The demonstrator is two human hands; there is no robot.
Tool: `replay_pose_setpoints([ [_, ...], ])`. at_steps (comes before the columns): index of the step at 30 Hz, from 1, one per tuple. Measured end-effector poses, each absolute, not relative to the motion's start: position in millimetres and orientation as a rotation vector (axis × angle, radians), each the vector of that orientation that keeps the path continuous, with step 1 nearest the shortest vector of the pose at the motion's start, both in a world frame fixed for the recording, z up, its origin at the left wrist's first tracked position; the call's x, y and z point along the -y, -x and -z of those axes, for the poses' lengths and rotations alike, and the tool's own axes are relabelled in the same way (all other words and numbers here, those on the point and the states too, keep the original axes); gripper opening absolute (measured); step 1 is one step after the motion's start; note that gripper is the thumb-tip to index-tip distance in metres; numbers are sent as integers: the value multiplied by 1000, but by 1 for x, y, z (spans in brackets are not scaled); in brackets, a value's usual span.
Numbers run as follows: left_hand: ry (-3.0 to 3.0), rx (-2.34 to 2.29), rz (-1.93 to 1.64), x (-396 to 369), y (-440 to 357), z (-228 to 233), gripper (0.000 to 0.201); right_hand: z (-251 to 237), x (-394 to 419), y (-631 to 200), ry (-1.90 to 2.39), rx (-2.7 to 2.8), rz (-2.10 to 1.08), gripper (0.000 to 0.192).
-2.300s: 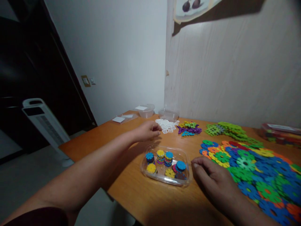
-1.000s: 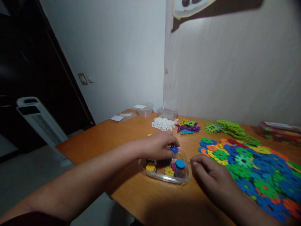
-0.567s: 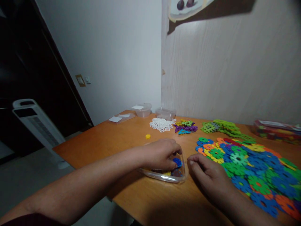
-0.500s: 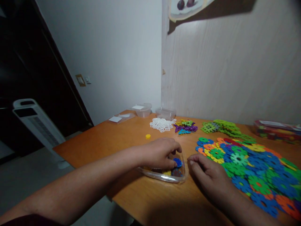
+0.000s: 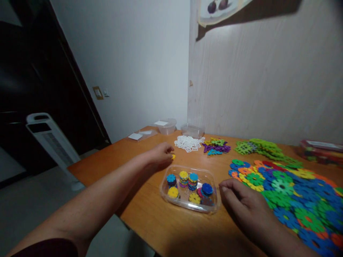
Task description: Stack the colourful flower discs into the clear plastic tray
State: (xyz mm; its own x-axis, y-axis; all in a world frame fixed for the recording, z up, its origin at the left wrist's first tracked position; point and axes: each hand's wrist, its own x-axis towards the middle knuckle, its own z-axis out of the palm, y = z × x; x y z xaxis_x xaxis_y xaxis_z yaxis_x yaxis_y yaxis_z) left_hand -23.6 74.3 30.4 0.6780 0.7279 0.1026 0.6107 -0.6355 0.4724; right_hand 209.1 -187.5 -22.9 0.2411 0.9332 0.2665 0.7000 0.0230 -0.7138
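Note:
My left hand (image 5: 161, 153) reaches past the clear plastic tray (image 5: 187, 206). Its fingers are bent and closed on a small yellow notched disc (image 5: 173, 156) on the table, partly covering it. Inside the tray stand several short stacks of notched discs, among them a light blue-topped stack (image 5: 193, 177), a yellow-topped stack (image 5: 183, 175) and a dark blue-topped one (image 5: 207, 189). Beside the tray's right wall rests my right hand (image 5: 239, 198), fingers curled and thumb against the forefinger, with nothing visible in them.
Large flower-shaped pieces (image 5: 292, 192) spread over the table's right side. Farther back lie white square pieces (image 5: 189, 143), purple and yellow pieces (image 5: 217, 146) and green lattice pieces (image 5: 268, 150). Clear containers (image 5: 167, 127) stand by the wall. A white tower fan (image 5: 53, 139) stands left.
My left hand has left the dark blue disc in the tray and moved away to the yellow disc on the table. The right hand stays beside the tray. The view has shifted slightly.

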Motion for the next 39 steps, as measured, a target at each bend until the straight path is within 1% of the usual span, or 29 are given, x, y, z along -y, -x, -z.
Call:
replay_pose_setpoints([
  [4, -2472, -1004, -339, -76, 26, -17, 11, 22, 187, -208, 1724, 1510, -378, 28],
  [11, -2499, -1000, -283, -78, 21, -17, 16, 22, 188, -209, 1718, 1514, -368, 28],
  [16, -2444, -1053, -337, -80, 19, -11, 13, 21, 189, -209, 1734, 1511, -358, 28],
  [24, -2287, -1083, -417, -84, 24, -6, 22, 21, 189, -209, 1729, 1513, -356, 28],
  [27, -2256, -1097, -463, -80, 25, -13, 22, 22, 189, -209, 1741, 1514, -357, 29],
  [31, -2320, -1050, -475, -66, 27, -32, 23, 23, 189, -210, 1742, 1520, -356, 29],
  [36, -2461, -833, -498, -38, 24, -59, 24, 25, 189, -211, 1732, 1526, -356, 28],
  [39, -2523, -673, -445, -15, 17, -69, 23, 27, 189, -211, 1731, 1507, -378, 27],
])
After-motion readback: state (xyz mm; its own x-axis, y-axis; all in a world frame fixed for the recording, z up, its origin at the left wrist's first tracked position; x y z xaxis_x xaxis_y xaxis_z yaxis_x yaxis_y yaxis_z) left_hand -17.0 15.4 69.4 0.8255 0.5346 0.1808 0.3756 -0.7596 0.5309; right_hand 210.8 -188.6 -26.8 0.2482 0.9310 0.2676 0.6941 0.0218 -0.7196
